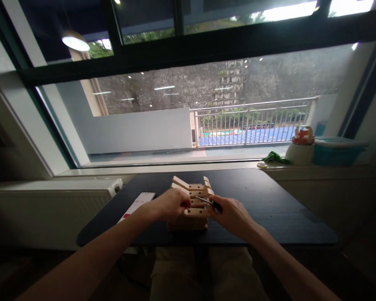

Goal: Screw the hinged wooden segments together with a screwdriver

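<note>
A small light-wood slatted piece [196, 212], with dark holes in its slats and angled ends, stands near the front edge of the dark table [253, 209]. My right hand [230, 211] is closed around the dark handle of a screwdriver [205, 200]. Its thin metal shaft points left across the slats. At the left side of the wooden piece, my left hand [175, 204] has its fingers pinched together close to a hole in the nearest slat. Whatever lies between those fingertips is too small to make out.
A phone [138, 205] with a lit screen lies on the table's left. On the right of the window sill [232, 166] are a green cloth [274, 157], a white container with an orange top [301, 148] and a teal lidded box [338, 151]. A radiator [53, 205] stands at the left.
</note>
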